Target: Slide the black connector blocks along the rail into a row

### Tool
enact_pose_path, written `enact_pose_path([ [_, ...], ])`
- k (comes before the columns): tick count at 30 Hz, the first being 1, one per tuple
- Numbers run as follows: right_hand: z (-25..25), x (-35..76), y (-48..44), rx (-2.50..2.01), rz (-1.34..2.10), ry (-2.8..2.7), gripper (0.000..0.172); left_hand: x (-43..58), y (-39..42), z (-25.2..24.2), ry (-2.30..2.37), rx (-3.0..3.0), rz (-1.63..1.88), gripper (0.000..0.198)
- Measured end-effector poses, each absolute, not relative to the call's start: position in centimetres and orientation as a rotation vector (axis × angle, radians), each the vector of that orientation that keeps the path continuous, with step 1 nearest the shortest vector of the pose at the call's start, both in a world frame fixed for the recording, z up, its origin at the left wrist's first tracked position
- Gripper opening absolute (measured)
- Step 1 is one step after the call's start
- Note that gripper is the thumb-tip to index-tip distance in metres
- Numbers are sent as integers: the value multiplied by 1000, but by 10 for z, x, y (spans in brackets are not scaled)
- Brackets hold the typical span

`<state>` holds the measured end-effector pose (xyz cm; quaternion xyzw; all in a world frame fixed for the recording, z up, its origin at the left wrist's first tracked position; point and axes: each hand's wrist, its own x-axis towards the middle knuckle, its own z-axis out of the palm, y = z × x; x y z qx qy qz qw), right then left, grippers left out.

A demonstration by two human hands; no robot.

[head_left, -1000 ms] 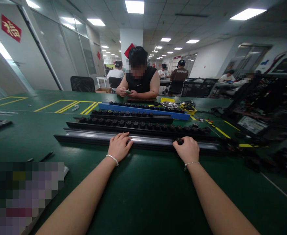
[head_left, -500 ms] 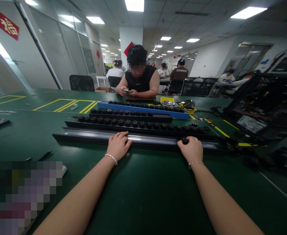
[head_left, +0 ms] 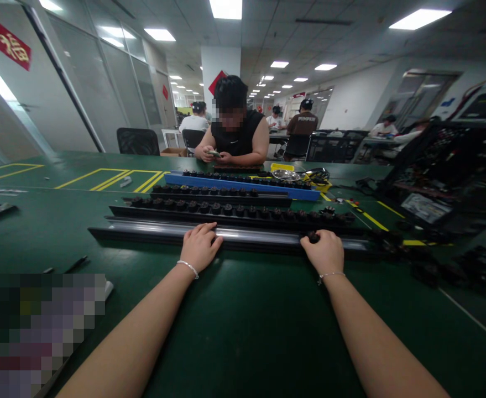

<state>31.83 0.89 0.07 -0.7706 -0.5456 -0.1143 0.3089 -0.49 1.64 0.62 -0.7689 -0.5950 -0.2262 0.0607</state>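
A long black rail point(head_left: 143, 231) with a shiny groove lies across the green table point(head_left: 243, 320) in front of me. My left hand point(head_left: 200, 247) rests on the middle of it, fingers curled over its near edge. My right hand point(head_left: 324, 252) is closed, pinching a small black knob point(head_left: 313, 237) on the rail further right. Behind it lie three more rails: one black rail point(head_left: 234, 213) full of black knobs, a shorter black one point(head_left: 221, 194), and a blue one point(head_left: 243, 184).
A person in a black sleeveless top point(head_left: 234, 138) sits across the table holding a phone. A metal bowl point(head_left: 286, 176) and yellow box point(head_left: 282, 167) stand by the blue rail. Dark parts point(head_left: 445, 271) and a black rack point(head_left: 442, 177) crowd the right. A pen point(head_left: 77, 263) lies at left.
My right hand has slid a little to the right along the rail with the knob. My left hand has stayed in place.
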Motion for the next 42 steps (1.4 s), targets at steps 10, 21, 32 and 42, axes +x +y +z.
enact_pose_path([
  [10,3,320,7,-2071,-316,-1394,34,-5,17,5,-1807,-2323,-690,35],
  [21,4,330,6,-2140,-364,-1338,37,-5,16,6,-1809,-2326,-680,35],
  [32,6,341,5,-2183,-302,-1288,37,-6,18,4,-1778,-2316,-702,35],
  [42,3,353,4,-2185,-348,-1241,41,-6,17,5,-1797,-2314,-662,36],
])
